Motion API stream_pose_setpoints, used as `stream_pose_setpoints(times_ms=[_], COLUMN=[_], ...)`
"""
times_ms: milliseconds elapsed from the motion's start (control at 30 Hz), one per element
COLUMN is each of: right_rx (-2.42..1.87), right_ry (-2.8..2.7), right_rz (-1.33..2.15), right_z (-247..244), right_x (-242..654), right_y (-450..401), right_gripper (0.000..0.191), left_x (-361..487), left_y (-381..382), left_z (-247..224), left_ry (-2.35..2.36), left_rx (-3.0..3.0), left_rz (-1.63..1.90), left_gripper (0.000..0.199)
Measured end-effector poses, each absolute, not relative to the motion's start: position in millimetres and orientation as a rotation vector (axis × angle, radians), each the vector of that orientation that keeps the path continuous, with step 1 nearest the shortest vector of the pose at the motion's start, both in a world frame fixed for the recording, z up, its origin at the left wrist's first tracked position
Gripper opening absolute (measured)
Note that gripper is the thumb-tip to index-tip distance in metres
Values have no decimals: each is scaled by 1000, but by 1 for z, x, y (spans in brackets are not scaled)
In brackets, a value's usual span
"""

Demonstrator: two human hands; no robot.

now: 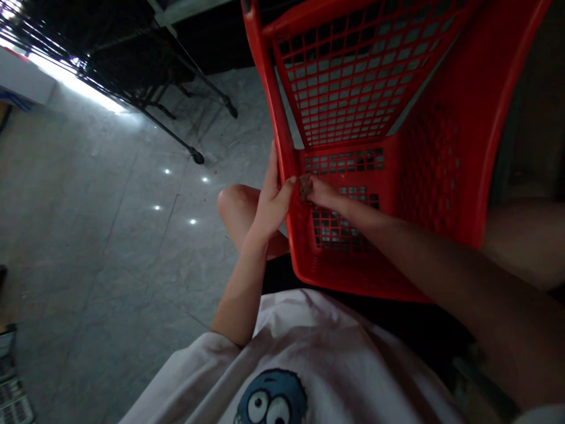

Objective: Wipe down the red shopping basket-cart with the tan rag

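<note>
A red plastic shopping basket (304, 268) with grid-like openings sits tilted over my lap. My left hand (274, 203) grips its left side from outside, the thumb lying over the rim. Inside the basket, my right hand (322, 193) presses a small crumpled brown cloth (305, 187) against the inner face of that same side, close to my left thumb. The fingers of my right hand are closed and partly hidden by the cloth, whose exact material I cannot make out in the dim light.
Grey floor (110, 235) spreads to the left, with several small light spots on it. A dark rack with thin metal legs (176, 141) stands at the upper left, beside a white box (26, 76). Some flat items (15, 400) lie at the lower left edge.
</note>
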State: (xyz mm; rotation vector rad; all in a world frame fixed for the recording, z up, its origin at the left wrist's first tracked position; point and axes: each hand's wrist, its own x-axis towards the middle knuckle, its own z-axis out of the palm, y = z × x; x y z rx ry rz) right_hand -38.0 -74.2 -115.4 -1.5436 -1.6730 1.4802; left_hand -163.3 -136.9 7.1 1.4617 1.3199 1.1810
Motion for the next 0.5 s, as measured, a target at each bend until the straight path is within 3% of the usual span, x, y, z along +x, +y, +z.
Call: stream_pose_setpoints(times_ms=[100,367,500], right_rx=[-1596,-1331,-1243], right_ry=[-1539,-1373,-1483], right_rz=[1412,926,884], right_z=[-96,-1,-18], right_x=[-40,-63,-75], right_y=[-58,13,37], right_gripper=[22,40,41], left_x=[-160,-162,-168], left_y=[-136,-135,-135], left_z=[7,7,0], left_ry=[1285,1305,1300], left_rx=[1434,1545,1586], left_rz=[1148,1182,1186], left_gripper=[71,64,65])
